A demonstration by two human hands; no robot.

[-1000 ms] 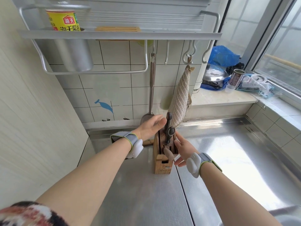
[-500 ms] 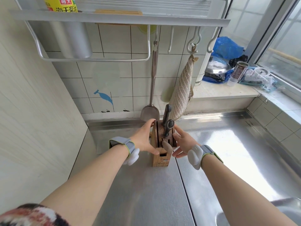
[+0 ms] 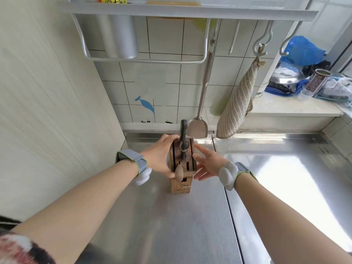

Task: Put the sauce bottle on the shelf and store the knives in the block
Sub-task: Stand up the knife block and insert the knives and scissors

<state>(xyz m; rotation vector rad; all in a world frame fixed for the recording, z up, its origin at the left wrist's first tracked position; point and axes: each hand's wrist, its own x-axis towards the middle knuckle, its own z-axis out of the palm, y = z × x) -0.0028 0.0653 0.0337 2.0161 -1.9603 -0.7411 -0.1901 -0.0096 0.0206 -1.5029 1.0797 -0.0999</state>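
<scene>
A wooden knife block (image 3: 181, 185) stands upright on the stainless-steel counter (image 3: 171, 225), near the middle of the view, with both hands pressed to its upper part. The left hand (image 3: 160, 157) cups the block's side at 9 o'clock, fingers curled round the back edge and thumb along the front corner, so it is clamped on the wood. The right hand (image 3: 207, 162) lies flat against the side at 3 o'clock, fingers spread and straight, touching the block rather than wrapped round it. Each wrist wears a grey band with a pale rounded sensor. Out of the block's slotted top rise two dark handles: a tall black knife handle (image 3: 183, 130) at 12 o'clock and, just in front of it, a pair of kitchen scissors (image 3: 183, 147). A pale rounded handle (image 3: 179, 174) sticks out of the front slot at 6 o'clock. High at 11 o'clock, the sauce bottle (image 3: 111, 0) with its yellow label sits on the metal wall shelf (image 3: 190, 13), only its lower part in frame. From the shelf's hooks hang a steel spatula (image 3: 198, 126), directly behind the block, and a striped cloth mitt (image 3: 236, 107) at 1 o'clock. A window ledge at 2 o'clock holds a tin can (image 3: 319, 81) and blue plastic bags (image 3: 302, 50).
</scene>
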